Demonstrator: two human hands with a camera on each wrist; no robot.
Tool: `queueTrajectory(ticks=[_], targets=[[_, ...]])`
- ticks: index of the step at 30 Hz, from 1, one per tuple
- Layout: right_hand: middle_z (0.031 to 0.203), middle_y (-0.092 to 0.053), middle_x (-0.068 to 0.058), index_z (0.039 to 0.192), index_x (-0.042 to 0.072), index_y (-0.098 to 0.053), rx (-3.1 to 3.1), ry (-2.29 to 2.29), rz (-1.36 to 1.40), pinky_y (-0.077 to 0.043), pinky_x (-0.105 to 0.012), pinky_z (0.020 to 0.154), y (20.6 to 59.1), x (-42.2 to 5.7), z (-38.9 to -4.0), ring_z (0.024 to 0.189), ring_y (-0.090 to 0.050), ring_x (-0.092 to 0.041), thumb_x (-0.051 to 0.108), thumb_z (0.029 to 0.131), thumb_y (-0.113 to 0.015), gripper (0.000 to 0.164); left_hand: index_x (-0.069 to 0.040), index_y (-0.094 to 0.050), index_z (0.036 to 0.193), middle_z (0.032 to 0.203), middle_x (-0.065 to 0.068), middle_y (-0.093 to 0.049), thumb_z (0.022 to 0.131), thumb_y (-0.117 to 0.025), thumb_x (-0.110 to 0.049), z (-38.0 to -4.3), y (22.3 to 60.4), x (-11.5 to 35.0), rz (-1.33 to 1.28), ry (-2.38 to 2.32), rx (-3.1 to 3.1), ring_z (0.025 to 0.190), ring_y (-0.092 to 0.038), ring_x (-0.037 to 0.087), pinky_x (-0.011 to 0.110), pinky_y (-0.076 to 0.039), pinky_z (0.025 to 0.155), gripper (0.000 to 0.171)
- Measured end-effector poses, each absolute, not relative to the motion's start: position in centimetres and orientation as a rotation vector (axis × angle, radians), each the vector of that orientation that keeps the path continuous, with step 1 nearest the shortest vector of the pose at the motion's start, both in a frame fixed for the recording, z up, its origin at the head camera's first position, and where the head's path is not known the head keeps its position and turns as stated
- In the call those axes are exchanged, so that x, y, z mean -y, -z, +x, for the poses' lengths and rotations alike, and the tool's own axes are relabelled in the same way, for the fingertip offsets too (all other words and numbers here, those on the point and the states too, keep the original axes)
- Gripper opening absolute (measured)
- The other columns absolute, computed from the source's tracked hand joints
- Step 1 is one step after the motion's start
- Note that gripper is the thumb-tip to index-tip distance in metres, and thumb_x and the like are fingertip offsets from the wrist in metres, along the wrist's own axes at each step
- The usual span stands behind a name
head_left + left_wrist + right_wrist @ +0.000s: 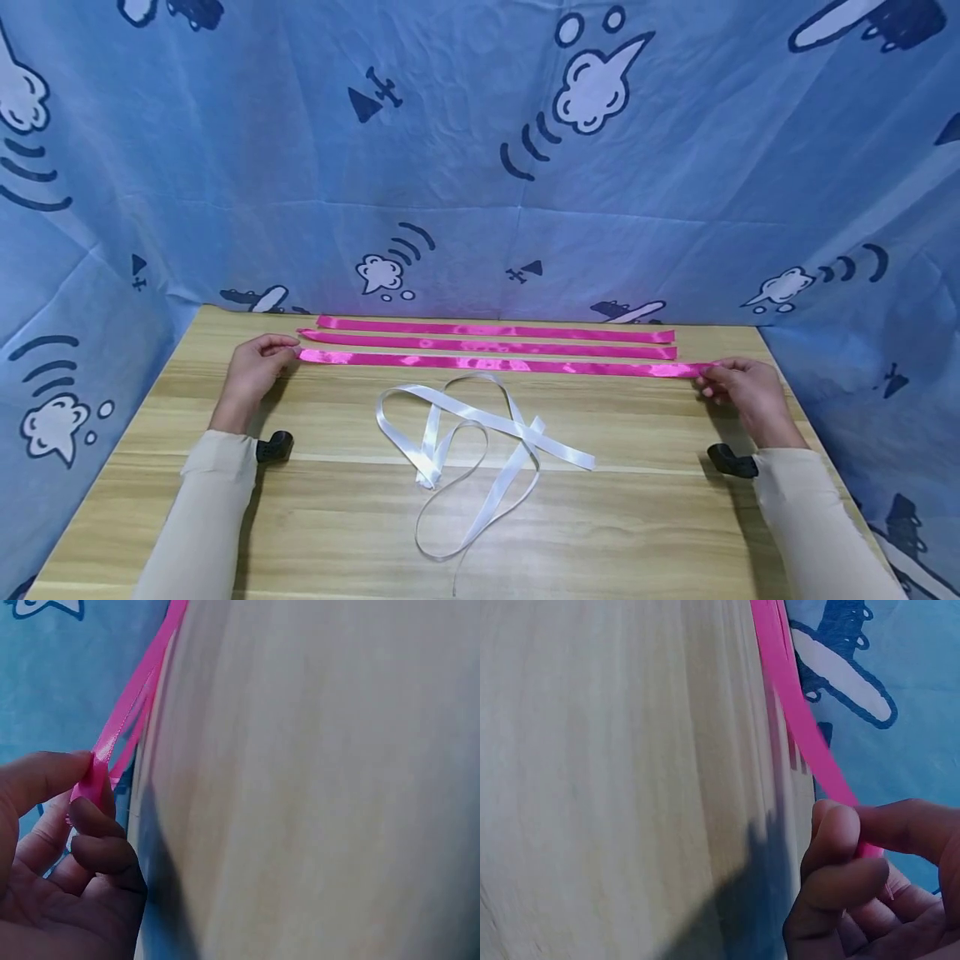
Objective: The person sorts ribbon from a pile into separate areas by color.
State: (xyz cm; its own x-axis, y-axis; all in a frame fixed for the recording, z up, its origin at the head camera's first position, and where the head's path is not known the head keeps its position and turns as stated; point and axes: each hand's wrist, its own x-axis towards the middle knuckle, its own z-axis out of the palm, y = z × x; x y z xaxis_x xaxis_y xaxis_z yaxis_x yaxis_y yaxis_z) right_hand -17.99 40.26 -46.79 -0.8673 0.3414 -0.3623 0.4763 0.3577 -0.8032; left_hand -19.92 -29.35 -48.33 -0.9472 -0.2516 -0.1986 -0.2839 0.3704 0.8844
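A shiny pink ribbon (480, 363) is stretched straight between both hands near the back of the table. My left hand (258, 371) pinches its left end; in the left wrist view the thumb and fingers close on the ribbon tip (91, 784). At the other end my right hand (746, 396) pinches the ribbon, and a short pink tail shows past the fingers in the right wrist view. Two more pink ribbons, a middle one (487, 343) and a rear one (495, 329), lie behind it, roughly parallel.
White ribbon (472, 412) lies in loose, crossing loops on the middle of the wooden table (337, 533). A blue patterned cloth (450, 158) hangs behind the table's back edge and along both sides. Black wrist devices (275, 447) sit at the sleeve cuffs.
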Motion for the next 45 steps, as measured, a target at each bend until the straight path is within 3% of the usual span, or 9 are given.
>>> queueTrajectory(ticks=[12,22,29,39,45], targets=[[0.067,-0.067,0.014,0.113,-0.001,-0.063,-2.481,1.502,0.79,-0.051,-0.026,0.056,47.2,-39.8,-18.2,0.06,-0.06,-0.006,0.019,0.109,-0.053,0.022,0.005,-0.065,0.128,0.078,-0.019,-0.062,0.103,-0.065,-0.013,-20.7,48.9,29.5,-0.534,-1.63,-2.595,0.076,-0.058,-0.003,0.016,-0.05,0.067,0.03],[0.069,-0.066,0.011,0.119,-0.002,-0.062,-2.485,1.482,0.815,-0.049,-0.026,0.056,47.3,-39.5,-18.6,0.062,-0.058,-0.008,0.021,0.109,-0.054,0.027,0.005,-0.066,0.126,0.082,-0.014,-0.062,0.103,-0.066,-0.014,-20.9,48.9,29.4,-0.531,-1.584,-2.643,0.077,-0.056,-0.001,0.014,-0.049,0.067,0.03],[0.07,-0.065,0.015,0.127,0.0,-0.062,-2.493,1.503,0.867,-0.055,-0.025,0.061,47.5,-39.8,-18.6,0.066,-0.061,-0.007,0.023,0.107,-0.057,0.03,0.003,-0.067,0.126,0.089,-0.01,-0.065,0.103,-0.066,-0.015,-20.7,48.9,29.6,-0.551,-1.54,-2.668,0.08,-0.057,0.0,0.012,-0.049,0.07,0.029],[0.065,-0.062,0.016,0.114,0.006,-0.06,-2.511,1.582,0.946,-0.055,-0.024,0.057,47.6,-40.6,-17.6,0.059,-0.063,-0.005,0.023,0.103,-0.063,0.021,0.002,-0.066,0.129,0.089,-0.018,-0.062,0.102,-0.067,-0.019,-19.8,48.8,31.0,-0.578,-1.559,-2.688,0.081,-0.055,-0.003,0.013,-0.049,0.07,0.034],[0.067,-0.063,0.017,0.108,0.005,-0.065,-2.562,1.612,0.92,-0.056,-0.022,0.059,47.3,-40.4,-16.9,0.064,-0.063,-0.004,0.021,0.104,-0.064,0.016,0.001,-0.065,0.132,0.095,-0.015,-0.063,0.102,-0.067,-0.02,-19.2,48.5,31.2,-0.649,-1.594,-2.65,0.081,-0.057,-0.003,0.015,-0.052,0.07,0.037]])
